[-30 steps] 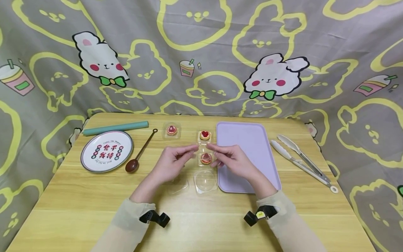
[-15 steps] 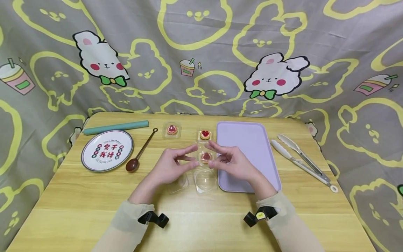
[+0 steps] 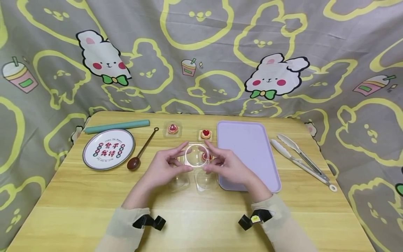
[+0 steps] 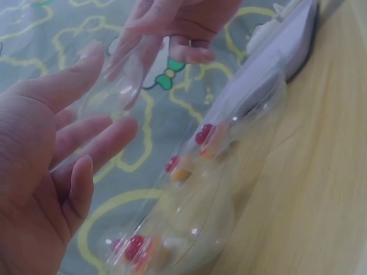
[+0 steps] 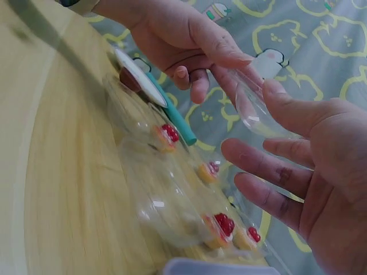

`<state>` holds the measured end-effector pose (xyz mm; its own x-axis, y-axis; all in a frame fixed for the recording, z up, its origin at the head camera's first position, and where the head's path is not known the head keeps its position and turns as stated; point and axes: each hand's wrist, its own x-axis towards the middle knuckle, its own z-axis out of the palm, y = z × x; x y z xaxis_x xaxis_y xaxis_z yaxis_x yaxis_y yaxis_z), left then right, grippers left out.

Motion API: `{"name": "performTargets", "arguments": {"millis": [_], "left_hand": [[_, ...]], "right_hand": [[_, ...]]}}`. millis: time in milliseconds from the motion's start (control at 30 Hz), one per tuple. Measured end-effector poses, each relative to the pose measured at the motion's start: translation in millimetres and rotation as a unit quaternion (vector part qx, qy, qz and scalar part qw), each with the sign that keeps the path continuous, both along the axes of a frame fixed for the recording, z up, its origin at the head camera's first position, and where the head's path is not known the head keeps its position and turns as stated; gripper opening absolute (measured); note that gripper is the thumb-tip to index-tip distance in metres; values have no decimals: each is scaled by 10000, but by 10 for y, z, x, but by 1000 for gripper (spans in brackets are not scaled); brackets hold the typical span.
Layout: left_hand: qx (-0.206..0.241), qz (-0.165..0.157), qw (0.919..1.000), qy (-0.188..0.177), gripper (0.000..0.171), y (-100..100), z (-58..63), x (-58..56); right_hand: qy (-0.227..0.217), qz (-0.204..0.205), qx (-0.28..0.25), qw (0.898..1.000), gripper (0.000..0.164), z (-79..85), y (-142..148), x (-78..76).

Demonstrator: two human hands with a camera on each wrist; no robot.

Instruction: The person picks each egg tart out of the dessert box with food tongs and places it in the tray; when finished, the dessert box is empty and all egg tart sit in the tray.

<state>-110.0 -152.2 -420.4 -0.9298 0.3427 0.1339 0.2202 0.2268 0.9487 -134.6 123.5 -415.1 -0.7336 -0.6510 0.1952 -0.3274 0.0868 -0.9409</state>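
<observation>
Both hands hold a clear plastic domed lid [image 3: 197, 155] between them, raised above the table. My left hand [image 3: 165, 163] pinches its left edge between thumb and fingers, and my right hand [image 3: 229, 163] pinches the right edge the same way. Behind the lid, a small red-topped tart [image 3: 206, 156] is partly covered. Farther back, a heart-topped tart [image 3: 206, 133] and another tart [image 3: 172, 128] sit in clear plastic cases. Another tart [image 5: 169, 133], hidden by my left hand in the head view, appears in the right wrist view. Two clear domed plastic covers [image 3: 206, 180] lie in front.
To the right lie a lilac tray [image 3: 248, 140] and tongs [image 3: 303, 162]. On the left are a white plate [image 3: 108, 149] with red lettering, a brown spoon [image 3: 133, 163] and a teal roll [image 3: 118, 126]. A patterned curtain [image 3: 217, 42] stands behind the wooden table [image 3: 201, 224].
The lid has been turned so its round dome now faces the head camera, and it has come up and slightly left. The thumbs and fingers have spread apart along its edges.
</observation>
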Motion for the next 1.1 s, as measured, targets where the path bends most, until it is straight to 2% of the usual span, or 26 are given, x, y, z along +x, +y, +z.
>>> {"name": "performTargets", "arguments": {"millis": [167,333,567,800,933,1100], "left_hand": [[49,59,10000,5,88,-153,9,69],[-179,259,9995,-28,88,-344,19,158],[-395,535,9978,68,86,-647,-27,301],[-477,649,9968,17,86,-887,-105,434],[-526,723,9960,11,88,-1011,-128,519],[-589,753,9953,-134,88,-1143,-171,608]], "right_hand": [[163,107,107,9998,87,10,-159,5],[20,284,263,9993,89,45,-345,9],[184,477,636,9967,91,68,-643,25],[262,382,1169,9921,89,54,-903,58],[441,372,1523,9866,90,30,-1051,72],[1056,413,2071,9717,93,4,-1209,76]]}}
